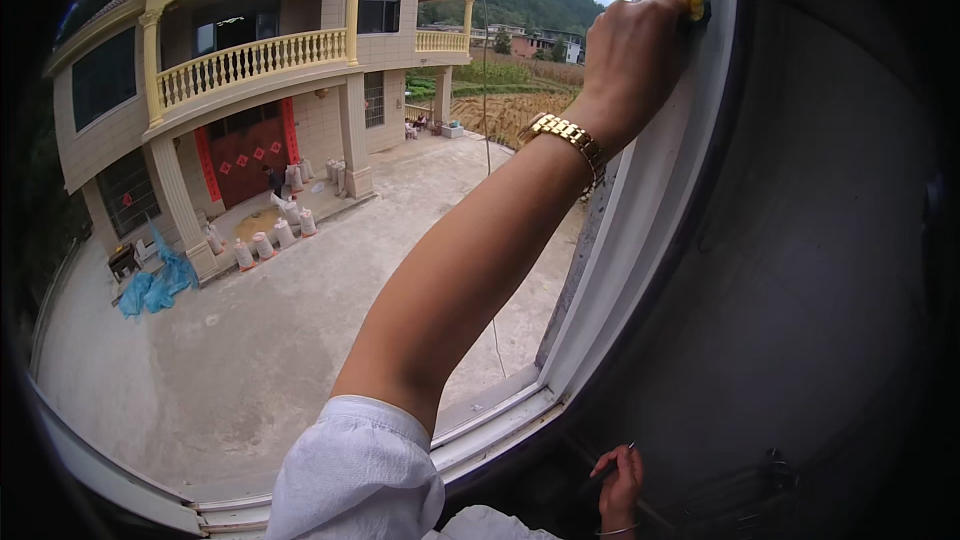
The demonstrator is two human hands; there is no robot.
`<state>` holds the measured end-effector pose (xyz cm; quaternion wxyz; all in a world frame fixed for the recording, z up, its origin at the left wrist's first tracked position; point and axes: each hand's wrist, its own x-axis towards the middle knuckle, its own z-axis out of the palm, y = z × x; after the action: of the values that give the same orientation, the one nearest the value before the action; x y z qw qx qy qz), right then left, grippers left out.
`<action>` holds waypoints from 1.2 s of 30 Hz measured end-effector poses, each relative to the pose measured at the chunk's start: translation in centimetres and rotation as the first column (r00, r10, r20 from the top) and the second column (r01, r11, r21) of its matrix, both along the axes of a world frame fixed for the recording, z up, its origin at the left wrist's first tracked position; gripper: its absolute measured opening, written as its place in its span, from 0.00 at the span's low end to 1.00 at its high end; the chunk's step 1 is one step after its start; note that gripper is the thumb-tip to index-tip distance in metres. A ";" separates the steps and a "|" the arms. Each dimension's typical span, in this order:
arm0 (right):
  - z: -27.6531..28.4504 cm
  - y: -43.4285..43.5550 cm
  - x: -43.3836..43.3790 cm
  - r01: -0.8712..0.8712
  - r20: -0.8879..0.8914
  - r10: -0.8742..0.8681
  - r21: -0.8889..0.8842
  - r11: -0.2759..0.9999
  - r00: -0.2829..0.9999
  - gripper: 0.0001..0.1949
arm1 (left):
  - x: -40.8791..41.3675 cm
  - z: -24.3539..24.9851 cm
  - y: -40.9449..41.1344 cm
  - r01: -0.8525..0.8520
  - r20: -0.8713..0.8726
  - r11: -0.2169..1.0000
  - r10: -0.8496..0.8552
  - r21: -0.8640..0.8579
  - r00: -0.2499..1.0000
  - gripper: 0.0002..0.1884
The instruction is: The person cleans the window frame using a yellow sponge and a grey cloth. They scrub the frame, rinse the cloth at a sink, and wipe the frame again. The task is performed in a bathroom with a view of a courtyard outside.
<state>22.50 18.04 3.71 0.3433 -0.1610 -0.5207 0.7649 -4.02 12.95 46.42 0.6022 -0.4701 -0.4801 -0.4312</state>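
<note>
My left hand [637, 52], with a gold watch on its wrist, reaches up across the open window. It grips a crumpled yellow piece of cloth or sponge [691, 3] with a dark edge. The yellow piece is against the upper part of the white window frame's right-hand upright [637, 217]. Low in the picture, in the dim room, is my right hand [621, 481] with a thin bracelet. Its fingers are around a slim dark object [604, 469]; a shiny tip shows above them. What that object is cannot be made out.
The white sill track [495, 427] runs below my left arm. Outside, a cable [485, 52] hangs down in front of a concrete yard [300, 345]. Across it stands a two-storey house [255, 67], with several sacks [262, 244], blue plastic sheeting [161, 285] and people. A dark wall [810, 255] is at right.
</note>
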 end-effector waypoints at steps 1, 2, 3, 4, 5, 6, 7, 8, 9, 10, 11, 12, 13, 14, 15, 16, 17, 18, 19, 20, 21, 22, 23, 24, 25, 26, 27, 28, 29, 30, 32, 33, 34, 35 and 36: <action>-0.3 0.5 0.8 0.048 0.000 -0.048 -0.017 0.999 0.999 0.12 | -0.1 2.3 -0.3 -0.136 -0.023 0.990 0.135 -0.028 0.991 0.09; -0.7 1.1 1.9 0.097 0.007 -0.097 -0.028 0.995 0.995 0.12 | -0.1 3.6 0.1 -0.233 0.003 0.972 0.233 0.006 0.972 0.09; -0.6 1.2 2.9 0.144 0.024 -0.143 -0.049 0.988 0.989 0.12 | 0.5 3.8 0.7 -0.198 0.040 0.980 0.197 0.031 0.980 0.05; 0.1 1.2 3.8 0.191 0.022 -0.191 -0.030 0.981 0.981 0.12 | 0.7 3.3 0.9 -0.206 0.038 0.978 0.204 0.034 0.978 0.05; 0.4 1.5 4.6 0.212 0.036 -0.211 -0.015 0.977 0.977 0.13 | 0.9 2.5 0.7 -0.218 0.034 0.975 0.217 0.037 0.976 0.05; 0.2 1.9 5.5 0.228 0.035 -0.227 -0.034 0.973 0.973 0.13 | 1.2 1.4 0.7 -0.195 0.037 0.980 0.195 0.025 0.980 0.05; -0.1 2.0 6.1 0.244 0.040 -0.243 -0.049 0.968 0.969 0.13 | 1.3 -0.5 0.6 -0.174 0.046 0.985 0.173 0.016 0.984 0.06; -0.2 2.0 6.4 0.243 0.040 -0.241 -0.059 0.968 0.970 0.13 | 1.5 -2.5 0.5 -0.155 0.054 0.988 0.154 0.007 0.987 0.08; 0.2 1.7 6.5 0.241 0.051 -0.238 -0.071 0.968 0.970 0.13 | 1.7 -5.5 0.3 -0.087 0.110 0.996 0.089 -0.020 0.990 0.08; 0.4 1.4 6.5 0.240 0.064 -0.235 -0.083 0.967 0.970 0.13 | 2.4 -9.0 -0.2 -0.055 0.187 0.995 0.071 -0.087 0.980 0.09; 0.5 1.2 6.4 0.210 0.073 -0.205 -0.062 0.976 0.976 0.13 | 2.4 -12.7 -0.4 -0.015 0.207 0.992 0.041 -0.124 0.977 0.10; 0.6 1.0 6.0 0.178 0.080 -0.174 -0.040 0.983 0.981 0.12 | 2.7 -16.6 -0.8 0.006 0.275 0.984 0.043 -0.176 0.961 0.12; 0.8 0.6 5.6 0.132 0.085 -0.130 -0.019 0.991 0.988 0.12 | 2.8 -20.3 -1.6 0.025 0.309 0.979 0.039 -0.201 0.950 0.13; 1.0 0.3 5.2 0.105 0.083 -0.104 -0.003 0.994 0.991 0.12 | 3.5 -23.8 -2.0 0.056 0.370 0.975 0.029 -0.216 0.929 0.14; 1.1 -0.2 4.8 0.076 0.079 -0.077 0.015 0.997 0.994 0.12 | 3.9 -27.1 -2.2 0.067 0.410 0.972 0.032 -0.225 0.911 0.14; 1.5 -0.5 4.7 0.058 0.087 -0.060 0.021 0.998 0.994 0.12 | 4.7 -29.8 -2.3 0.079 0.475 0.968 0.045 -0.238 0.879 0.14; 1.5 -0.9 4.5 0.033 0.079 -0.034 0.008 0.999 0.996 0.12 | 5.3 -32.2 -2.4 0.091 0.539 0.962 0.065 -0.258 0.840 0.14; 1.6 -1.3 4.3 0.009 0.074 -0.009 0.003 1.000 0.997 0.12 | 5.8 -34.4 -2.6 0.110 0.597 0.956 0.079 -0.273 0.798 0.13; 1.6 -1.6 4.4 -0.014 0.068 0.014 -0.001 1.000 0.998 0.12 | 6.5 -36.5 -2.6 0.132 0.652 0.949 0.091 -0.285 0.752 0.13; 1.7 -2.0 4.3 -0.026 0.065 0.026 -0.001 1.000 0.998 0.11 | 6.9 -38.6 -3.0 0.140 0.700 0.924 0.166 -0.357 0.695 0.12; 1.7 -2.4 4.3 -0.039 0.061 0.040 -0.015 0.999 0.997 0.11 | 7.2 -40.6 -3.4 0.155 0.737 0.892 0.240 -0.424 0.632 0.12; 1.7 -2.8 4.5 -0.040 0.056 0.041 -0.026 0.999 0.998 0.11 | 7.4 -41.8 -3.6 0.188 0.763 0.855 0.307 -0.484 0.569 0.12; 1.6 -3.1 4.6 -0.041 0.051 0.043 -0.039 0.998 0.998 0.11 | 7.3 -43.0 -3.5 0.204 0.769 0.842 0.324 -0.500 0.551 0.11; 1.3 -3.4 4.7 -0.048 0.072 0.050 -0.030 0.998 0.996 0.12 | 7.4 -43.7 -3.6 0.213 0.772 0.828 0.345 -0.518 0.534 0.11; 1.1 -3.7 4.8 -0.049 0.076 0.051 -0.033 0.998 0.996 0.12 | 7.5 -44.4 -3.7 0.222 0.774 0.815 0.368 -0.535 0.516 0.10; 1.0 -3.9 4.8 -0.051 0.079 0.054 -0.036 0.998 0.995 0.12 | 6.9 -44.8 -3.6 0.228 0.753 0.798 0.370 -0.558 0.545 0.10; 0.6 -4.0 4.9 -0.048 0.087 0.051 -0.041 0.998 0.995 0.12 | 6.3 -45.1 -3.7 0.242 0.709 0.747 0.399 -0.619 0.581 0.10; 0.4 -4.1 4.9 -0.078 0.085 0.080 -0.035 0.996 0.993 0.12 | 5.7 -45.2 -3.9 0.250 0.662 0.693 0.424 -0.677 0.618 0.10; 0.1 -4.1 4.9 -0.110 0.082 0.112 -0.029 0.994 0.990 0.11 | 5.3 -45.3 -4.3 0.252 0.612 0.634 0.444 -0.731 0.655 0.10; 0.2 -4.2 4.8 -0.141 0.075 0.142 -0.022 0.990 0.987 0.11 | 5.1 -45.3 -4.8 0.257 0.604 0.623 0.444 -0.739 0.662 0.09; 0.7 -4.2 5.0 -0.136 0.064 0.136 -0.008 0.991 0.989 0.11 | 4.9 -43.0 -5.9 0.303 0.512 0.423 0.575 -0.854 0.638 0.08; 0.6 -3.8 5.3 -0.127 0.060 0.127 0.004 0.992 0.990 0.11 | 5.2 -41.5 -6.5 0.328 0.456 0.317 0.625 -0.890 0.633 0.08; 0.4 -3.5 5.6 -0.108 0.057 0.107 0.010 0.994 0.993 0.11 | 5.5 -40.1 -7.6 0.422 0.603 0.431 0.574 -0.798 0.553 0.09; 0.2 -3.1 6.0 -0.088 0.054 0.087 0.016 0.996 0.995 0.11 | 5.5 -39.9 -7.5 0.401 0.734 0.630 0.453 -0.665 0.505 0.10; -0.2 -2.9 6.2 -0.074 0.050 0.073 0.016 0.997 0.996 0.11 | 5.8 -39.5 -7.6 0.390 0.812 0.752 0.322 -0.532 0.487 0.10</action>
<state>28.71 15.16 3.47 0.3034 -0.1576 -0.5412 0.7683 1.82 5.34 6.95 0.0566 -0.3740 -0.8241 -0.4216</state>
